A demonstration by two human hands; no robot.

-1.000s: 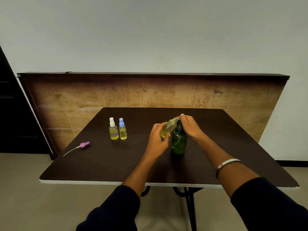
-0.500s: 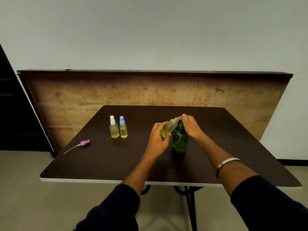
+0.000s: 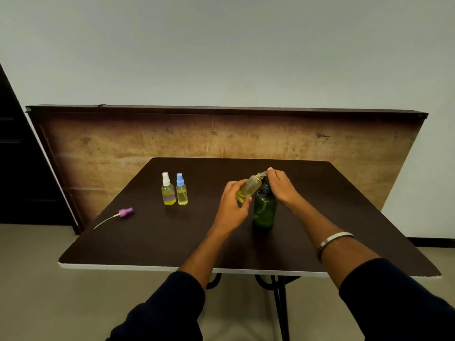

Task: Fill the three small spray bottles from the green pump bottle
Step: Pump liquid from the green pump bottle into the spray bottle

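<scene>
Two capped bottles [image 3: 174, 190] stand filled, and the left hand [image 3: 231, 205] clamps the third bottle [image 3: 248, 188] under the spout while the right hand [image 3: 280, 187] presses the pump [image 3: 264, 207].

The table [image 3: 152, 242] top is dark and matt. The green bottle [image 3: 264, 212] is translucent glossy plastic, the small bottles [image 3: 168, 193] clear plastic. The board [image 3: 123, 148] behind looks rough wood. The bracelet [image 3: 334, 238] is shiny metal.
</scene>
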